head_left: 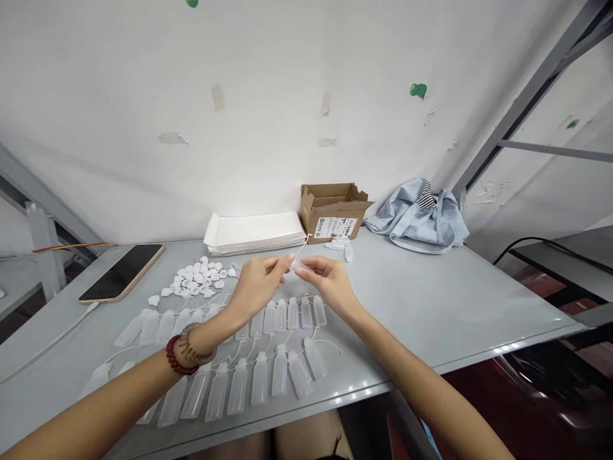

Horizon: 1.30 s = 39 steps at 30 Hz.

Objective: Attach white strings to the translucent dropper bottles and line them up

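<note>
In front of me, above the table, a small translucent plastic bottle point(297, 264) is held between my two hands. My right hand point(331, 281) has its thumb and fingers closed around the bottle's body. At the neck, my left hand point(258, 281) pinches a thin white string point(301, 246), whose end sticks up past the fingertips. Exactly how the string meets the neck is hidden by the fingers. Below my hands lie two rows of similar bottles, a back row point(293, 313) and a front row point(260, 380), with strings at their necks. My left forearm covers part of both rows.
A pile of white caps point(196, 278) lies left of my hands, beside a phone point(122, 273) on a charging cable. Farther back are stacked white trays point(258, 231), an open cardboard box point(335, 214), a few loose bottles point(348, 253) and a light blue cloth bag point(416, 214).
</note>
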Motion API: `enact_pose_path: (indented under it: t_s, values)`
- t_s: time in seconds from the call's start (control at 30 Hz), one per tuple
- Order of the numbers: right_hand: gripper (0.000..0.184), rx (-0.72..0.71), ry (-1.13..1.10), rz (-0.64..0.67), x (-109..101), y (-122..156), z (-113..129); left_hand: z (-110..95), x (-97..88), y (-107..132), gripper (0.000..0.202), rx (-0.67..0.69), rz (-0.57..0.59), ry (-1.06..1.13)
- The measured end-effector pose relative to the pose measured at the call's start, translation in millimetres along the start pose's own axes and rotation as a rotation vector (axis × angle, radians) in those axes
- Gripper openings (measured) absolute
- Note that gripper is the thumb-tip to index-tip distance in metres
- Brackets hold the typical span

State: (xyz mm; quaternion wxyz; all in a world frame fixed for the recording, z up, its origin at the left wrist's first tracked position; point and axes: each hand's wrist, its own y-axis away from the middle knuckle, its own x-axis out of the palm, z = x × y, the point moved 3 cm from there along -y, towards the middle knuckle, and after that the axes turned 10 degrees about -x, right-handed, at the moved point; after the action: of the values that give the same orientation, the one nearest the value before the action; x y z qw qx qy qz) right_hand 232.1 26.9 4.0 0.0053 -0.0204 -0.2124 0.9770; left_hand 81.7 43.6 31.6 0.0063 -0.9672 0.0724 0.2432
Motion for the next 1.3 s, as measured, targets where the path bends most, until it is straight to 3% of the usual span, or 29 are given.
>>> enact_pose_path:
  t_s: [0.13,0.47,0.7,0.87,0.97,1.07,1.17,1.3]
  values:
    - [0.019,0.117,-0.227,-0.058,0,0,-2,-11,-1.5,11,0.033,0.241,-0.123,-0.195]
    - [0.023,0.273,-0.409,-0.108,2,4,2,-12,15.0,19,0.034,0.557,-0.095,-0.38]
    - [0.031,0.273,-0.42,-0.161,-3,2,-4,-16,21.1,16,0.037,0.737,-0.086,-0.573]
    - [0.032,0.272,-0.464,-0.131,-6,2,-1,-20,23.6,15,0.029,0.764,-0.128,-0.546]
    - [0.026,0.305,-0.599,-0.045,-6,0,4,-24,21.4,17,0.036,0.77,-0.162,-0.413]
    - [0.019,0.325,-0.685,-0.059,-10,-2,6,-27,18.6,19,0.042,0.744,-0.148,-0.317]
    - [0.017,0.266,-0.575,-0.152,-19,-4,8,-26,18.0,19,0.043,0.694,-0.112,-0.304]
    - [0.017,0.076,-0.253,-0.223,-38,-8,18,-22,23.3,14,0.045,0.558,-0.047,-0.332]
